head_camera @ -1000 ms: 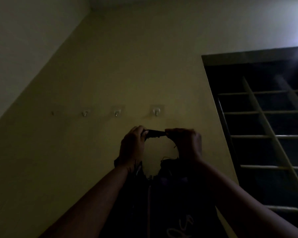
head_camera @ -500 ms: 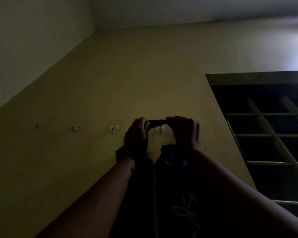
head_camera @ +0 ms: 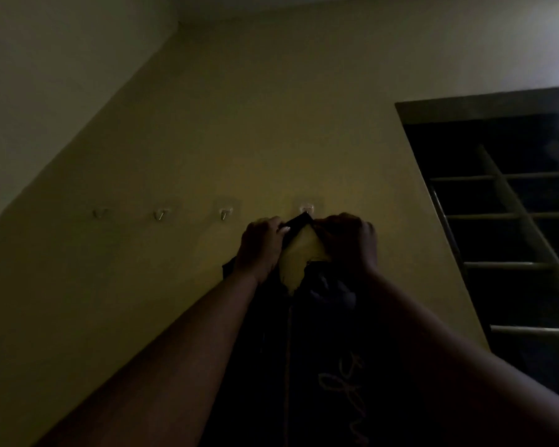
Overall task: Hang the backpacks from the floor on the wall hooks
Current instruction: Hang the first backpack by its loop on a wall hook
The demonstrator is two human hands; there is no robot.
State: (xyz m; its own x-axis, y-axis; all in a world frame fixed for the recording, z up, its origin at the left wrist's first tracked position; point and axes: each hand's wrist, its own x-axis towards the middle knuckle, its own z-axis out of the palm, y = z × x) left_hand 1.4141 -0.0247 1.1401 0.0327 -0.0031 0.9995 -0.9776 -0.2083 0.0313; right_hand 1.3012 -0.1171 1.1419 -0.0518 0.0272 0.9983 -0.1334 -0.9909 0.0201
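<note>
At frame centre, the left hand and right hand both pinch the dark backpack's top loop, its peak touching the rightmost wall hook.

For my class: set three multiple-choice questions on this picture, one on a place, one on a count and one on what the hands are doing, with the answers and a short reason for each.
1. Where is the backpack's top loop being held?
A. at the leftmost hook
B. at the second hook from the left
C. at the rightmost hook, nearest the barred window

2. How many hooks show on the wall?
A. two
B. four
C. six

3. What are the hands doing?
A. both grip the top loop
B. only one grips it
C. both hang free

Answers:
1 C: the loop peaks just under that hook.
2 B: three bare hooks to the left plus the rightmost one.
3 A: the left hand and right hand curl round the loop on either side of the hook.
</note>
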